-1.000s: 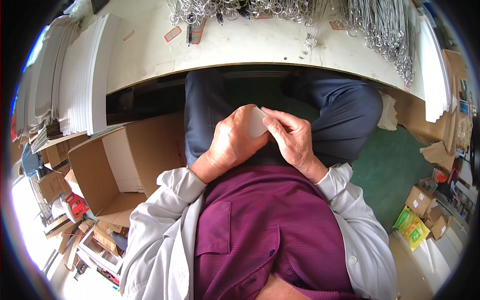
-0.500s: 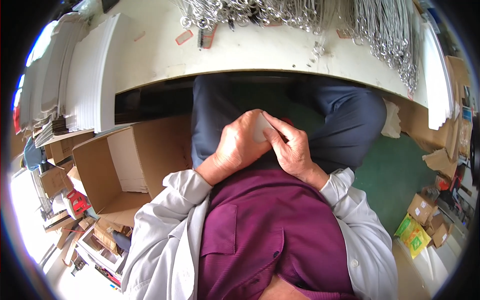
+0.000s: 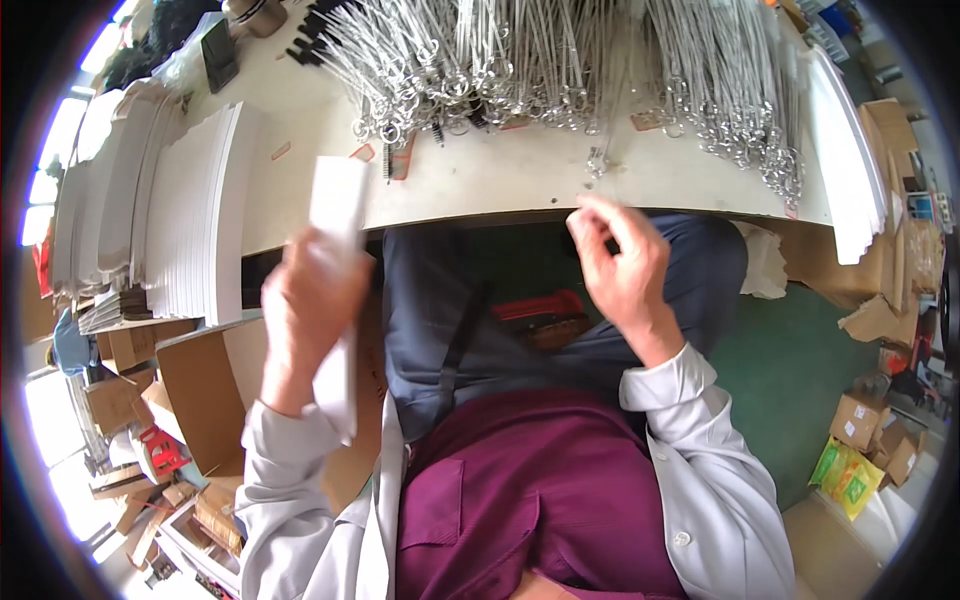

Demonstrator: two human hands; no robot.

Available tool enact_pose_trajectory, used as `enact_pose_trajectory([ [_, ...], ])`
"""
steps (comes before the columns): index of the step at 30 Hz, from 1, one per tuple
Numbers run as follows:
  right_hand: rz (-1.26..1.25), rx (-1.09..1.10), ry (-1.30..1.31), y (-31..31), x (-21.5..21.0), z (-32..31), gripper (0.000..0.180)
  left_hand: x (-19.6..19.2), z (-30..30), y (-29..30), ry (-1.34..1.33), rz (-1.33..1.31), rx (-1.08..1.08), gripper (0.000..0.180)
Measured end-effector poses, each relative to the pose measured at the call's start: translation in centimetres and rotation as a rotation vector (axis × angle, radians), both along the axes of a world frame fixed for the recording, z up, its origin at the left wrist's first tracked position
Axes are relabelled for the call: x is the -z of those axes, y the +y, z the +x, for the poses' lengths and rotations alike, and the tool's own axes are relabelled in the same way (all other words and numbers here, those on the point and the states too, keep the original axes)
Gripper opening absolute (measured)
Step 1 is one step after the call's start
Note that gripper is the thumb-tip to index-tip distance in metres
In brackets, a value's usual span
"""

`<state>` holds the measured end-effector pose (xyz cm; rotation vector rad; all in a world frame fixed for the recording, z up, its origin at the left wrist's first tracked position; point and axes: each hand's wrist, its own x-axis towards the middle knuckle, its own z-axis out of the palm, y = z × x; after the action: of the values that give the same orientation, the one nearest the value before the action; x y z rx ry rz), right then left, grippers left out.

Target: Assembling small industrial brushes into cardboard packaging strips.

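My left hand, blurred by motion, is closed around a long, narrow white carton. The carton stands nearly upright in the picture, passing behind my hand and reaching down past the wrist. My right hand is raised near the front edge of the table, its fingers bent and apart, with nothing visible in them. Beyond it, many thin silver wire pieces with ring ends lie in bundles on the white table.
Flat white cartons stand in a row at the left. An opened brown cardboard box is below them. White sheets stand at the table's right end. A red object lies below, between my legs.
My hands were together over my lap on a white piece. They have parted: the left moved left with the white carton, the right moved right. More of the table shows.
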<state>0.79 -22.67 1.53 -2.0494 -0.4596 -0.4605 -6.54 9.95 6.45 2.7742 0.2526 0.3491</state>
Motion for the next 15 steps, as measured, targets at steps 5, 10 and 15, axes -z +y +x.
enact_pose_trajectory([
  [5, -0.328, 0.177, -0.126, -2.0, -1.2, 4.4, 0.029, -0.4, 8.4, 8.2, -0.058, 0.214, -0.117, 0.062],
  [10, -0.405, 0.168, -0.188, -1.3, -0.2, 5.2, 0.027, -2.1, 12.8, 7.6, 0.052, 0.334, -0.267, 0.065],
  [15, -0.417, 0.198, -0.126, -1.8, -0.3, 5.4, 0.029, -5.1, 9.6, 1.0, -0.149, 0.209, 0.009, 0.05],
])
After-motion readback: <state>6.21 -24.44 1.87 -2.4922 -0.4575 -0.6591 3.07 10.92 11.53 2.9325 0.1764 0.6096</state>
